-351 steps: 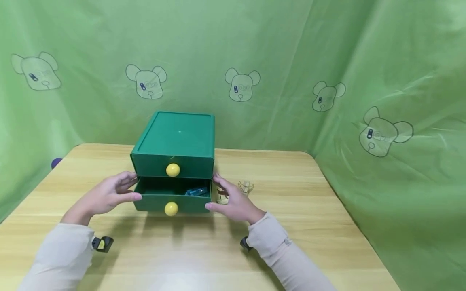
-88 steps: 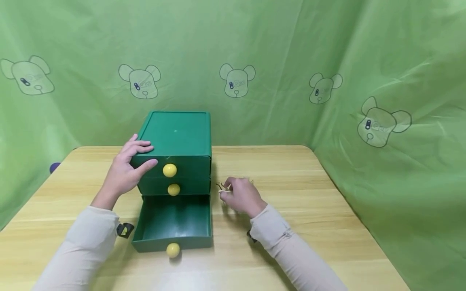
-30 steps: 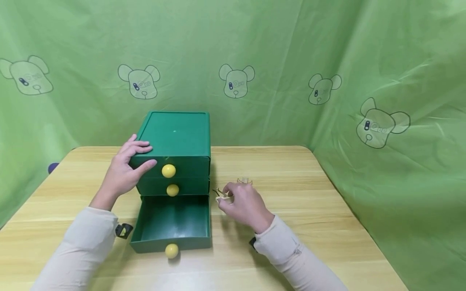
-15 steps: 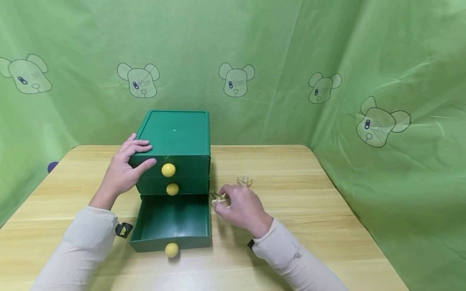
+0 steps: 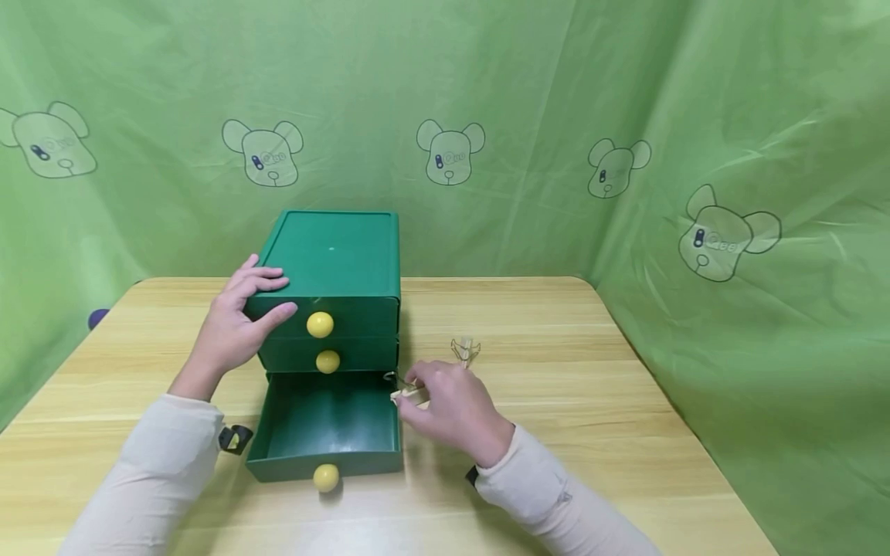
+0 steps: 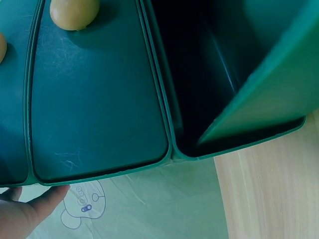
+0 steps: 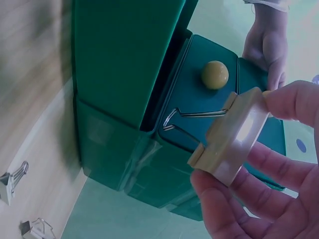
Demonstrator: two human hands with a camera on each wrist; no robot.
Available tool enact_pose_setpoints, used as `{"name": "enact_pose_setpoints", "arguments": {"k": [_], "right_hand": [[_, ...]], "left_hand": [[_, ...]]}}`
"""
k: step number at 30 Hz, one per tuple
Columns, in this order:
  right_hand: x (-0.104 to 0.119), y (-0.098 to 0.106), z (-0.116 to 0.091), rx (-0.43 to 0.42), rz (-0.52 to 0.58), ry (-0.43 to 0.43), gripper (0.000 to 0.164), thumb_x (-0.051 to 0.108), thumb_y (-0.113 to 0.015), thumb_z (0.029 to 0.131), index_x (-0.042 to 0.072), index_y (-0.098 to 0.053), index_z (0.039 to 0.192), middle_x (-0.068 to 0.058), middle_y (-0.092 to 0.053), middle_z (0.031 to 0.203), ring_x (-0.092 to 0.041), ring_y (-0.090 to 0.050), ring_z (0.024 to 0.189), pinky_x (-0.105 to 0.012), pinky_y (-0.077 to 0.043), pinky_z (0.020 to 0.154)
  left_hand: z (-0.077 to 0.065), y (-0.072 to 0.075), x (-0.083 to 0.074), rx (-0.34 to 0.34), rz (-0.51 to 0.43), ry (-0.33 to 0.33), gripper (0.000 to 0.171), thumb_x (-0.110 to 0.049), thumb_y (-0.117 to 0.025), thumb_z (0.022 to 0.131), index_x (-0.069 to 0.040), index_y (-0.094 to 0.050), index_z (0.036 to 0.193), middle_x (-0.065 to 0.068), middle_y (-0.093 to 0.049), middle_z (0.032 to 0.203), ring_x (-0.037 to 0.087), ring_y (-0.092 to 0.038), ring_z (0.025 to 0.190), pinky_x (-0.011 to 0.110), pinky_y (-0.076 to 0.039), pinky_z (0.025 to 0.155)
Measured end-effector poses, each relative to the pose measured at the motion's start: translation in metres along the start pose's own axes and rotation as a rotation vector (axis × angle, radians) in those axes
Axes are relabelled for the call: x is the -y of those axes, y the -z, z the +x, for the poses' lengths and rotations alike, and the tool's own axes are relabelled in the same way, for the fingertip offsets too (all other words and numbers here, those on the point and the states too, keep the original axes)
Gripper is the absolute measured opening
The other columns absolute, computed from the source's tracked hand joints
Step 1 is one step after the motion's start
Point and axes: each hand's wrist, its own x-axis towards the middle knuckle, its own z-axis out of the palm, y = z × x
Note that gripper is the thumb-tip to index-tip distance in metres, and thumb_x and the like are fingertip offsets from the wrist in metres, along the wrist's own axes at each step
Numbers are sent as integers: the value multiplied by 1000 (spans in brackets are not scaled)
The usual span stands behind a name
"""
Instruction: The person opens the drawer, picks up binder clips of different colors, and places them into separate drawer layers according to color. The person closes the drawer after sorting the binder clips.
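Observation:
A green cabinet (image 5: 341, 251) with yellow knobs stands on the table. Its bottom drawer (image 5: 327, 466) is pulled out, with its green floor showing; the two drawers above are pushed in. My left hand (image 5: 232, 316) rests on the cabinet's upper left edge, fingers on the top and thumb against the front. My right hand (image 5: 455, 409) pinches a cream binder clip (image 7: 232, 137) between thumb and fingers, its wire handles pointing away from the palm. In the head view the clip is at the drawer's right rim. Another binder clip (image 5: 466, 351) lies on the table behind that hand.
The right wrist view shows two binder clips on the table, one (image 7: 9, 185) nearer the left edge and a second (image 7: 37, 229) below it. Green curtains (image 5: 514, 116) enclose the wooden table (image 5: 556, 371) at the back and sides.
Earliest, the middle drawer stood out with a blue thing inside; now it is in and the bottom drawer out. Lately my right hand has carried the clip left and nearer; the left stays put.

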Motion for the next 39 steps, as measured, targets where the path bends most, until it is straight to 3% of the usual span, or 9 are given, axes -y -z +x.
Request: {"name": "enact_pose_setpoints", "arguments": {"k": [13,23,32,39], "right_hand": [[5,-13,6,-34,-4,98,19,19,-73,77,4,-68,87,2,-61,71,-9,-54,61,-18,-46,55],[7,-21,11,42,17,70,21,22,-73,81,4,-67,91,2,-61,71,-7,-51,59,-16,-43,53],[4,-32,15,56,17,70,19,23,-73,82,9,-60,80,3,-56,71,-6,-44,55,-15,-40,51],[0,-40,18,64,19,78,17,21,-73,82,9,-62,79,3,-58,73,-6,-47,59,-13,-40,52]], "left_hand": [[-1,0,0,-5,0,-8,33,-8,-73,86,3,-64,116,20,-52,134,28,-17,145,64,-12,111],[-1,0,0,-5,4,-13,34,-8,-73,86,3,-64,116,20,-52,134,28,-17,145,63,-12,112],[-1,0,0,0,3,-3,36,-9,-74,86,3,-64,117,20,-51,136,28,-16,146,63,-12,112],[-1,0,0,-3,-1,-11,36,-8,-74,85,4,-64,117,21,-51,135,28,-17,146,63,-11,112]]}}
